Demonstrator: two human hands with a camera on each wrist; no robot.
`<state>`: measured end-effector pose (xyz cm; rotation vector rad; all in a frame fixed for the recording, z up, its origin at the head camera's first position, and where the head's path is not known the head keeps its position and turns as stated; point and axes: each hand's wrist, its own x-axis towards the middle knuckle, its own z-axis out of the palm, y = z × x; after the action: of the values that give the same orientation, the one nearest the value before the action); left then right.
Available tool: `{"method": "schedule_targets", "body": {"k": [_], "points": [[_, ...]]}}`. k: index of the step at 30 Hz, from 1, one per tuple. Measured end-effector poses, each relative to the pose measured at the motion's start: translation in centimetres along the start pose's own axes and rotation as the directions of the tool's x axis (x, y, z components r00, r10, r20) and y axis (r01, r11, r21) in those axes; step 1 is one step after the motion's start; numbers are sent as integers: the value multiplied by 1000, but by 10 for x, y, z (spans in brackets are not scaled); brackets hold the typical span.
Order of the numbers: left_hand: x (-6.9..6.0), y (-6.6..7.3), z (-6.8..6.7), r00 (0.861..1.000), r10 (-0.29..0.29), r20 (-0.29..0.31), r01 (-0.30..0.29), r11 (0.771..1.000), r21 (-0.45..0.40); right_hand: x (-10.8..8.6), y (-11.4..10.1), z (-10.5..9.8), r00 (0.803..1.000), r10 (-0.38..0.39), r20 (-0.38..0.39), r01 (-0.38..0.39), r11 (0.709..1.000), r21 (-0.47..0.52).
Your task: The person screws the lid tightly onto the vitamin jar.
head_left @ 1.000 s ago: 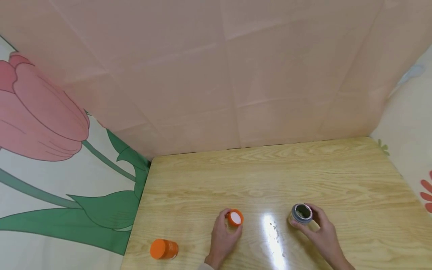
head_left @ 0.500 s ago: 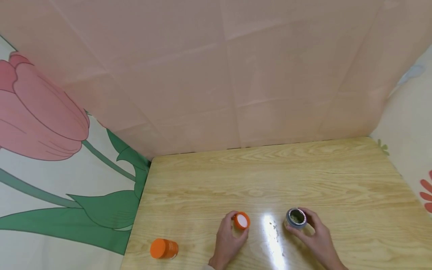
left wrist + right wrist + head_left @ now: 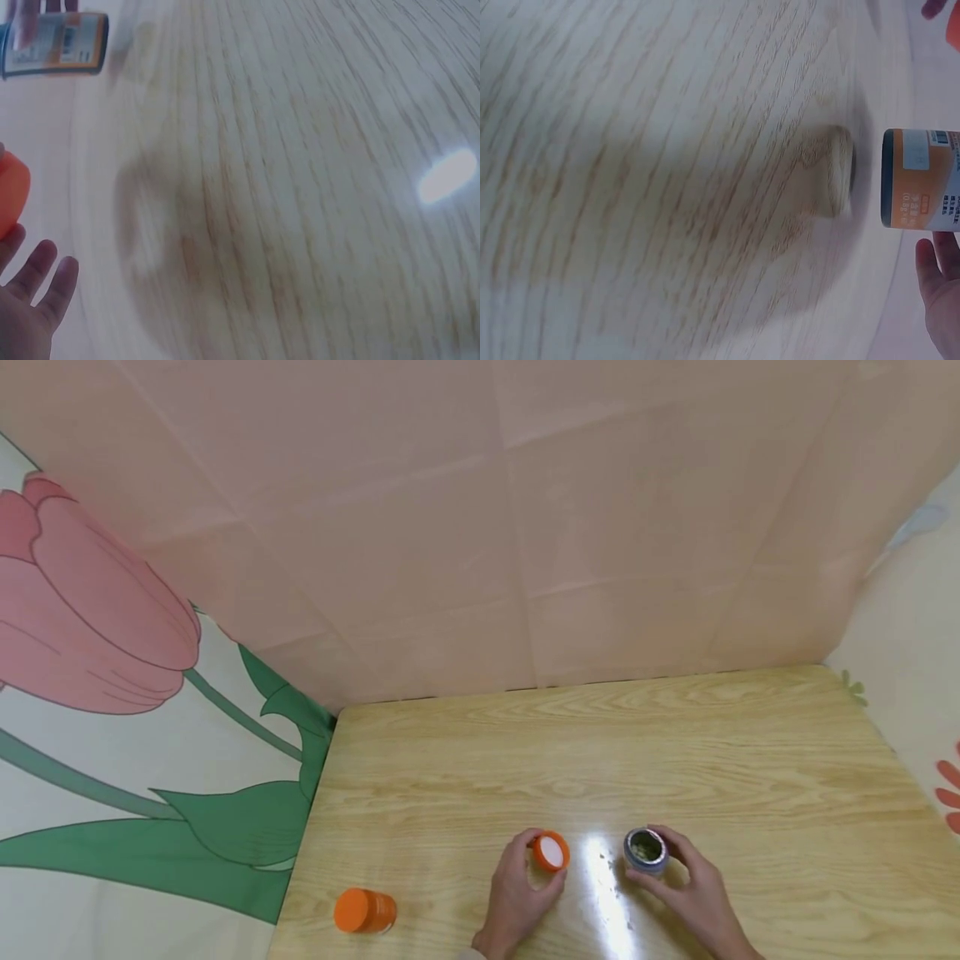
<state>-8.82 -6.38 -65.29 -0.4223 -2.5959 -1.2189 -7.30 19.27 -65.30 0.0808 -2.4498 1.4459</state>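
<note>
My left hand [image 3: 517, 897] pinches an orange screw lid [image 3: 551, 852] between thumb and fingers, its white liner facing up toward the head camera. In the left wrist view, the lid [image 3: 11, 193] and my fingertips show at the left edge. Across from it, my right hand [image 3: 693, 893] grips an uncapped jar [image 3: 647, 852] by its sides. Inside the jar's mouth it looks dark green; the contents are too small to make out. The right wrist view shows the jar's orange and white printed label [image 3: 922, 180], with its dark base held a little above the table. Lid and jar are apart.
A second container with an orange cap [image 3: 365, 912] stands at the left on the wood-grain table [image 3: 600, 752]. Small specks lie near the bright light reflection between my hands. A pinkish cloth wall [image 3: 510, 543] rises behind the table, and a tulip-print cloth [image 3: 112, 602] hangs at the left.
Both hands have drawn closer together: the left hand has moved right with the lid, the right hand left with the jar. The capped container has stayed in place.
</note>
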Motion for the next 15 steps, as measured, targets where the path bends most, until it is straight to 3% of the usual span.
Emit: {"method": "schedule_targets", "body": {"k": [15], "points": [[4,11,1,993,113,28,-112,994,-14,1,-7,8,993,-94,71,94,996,11]]}}
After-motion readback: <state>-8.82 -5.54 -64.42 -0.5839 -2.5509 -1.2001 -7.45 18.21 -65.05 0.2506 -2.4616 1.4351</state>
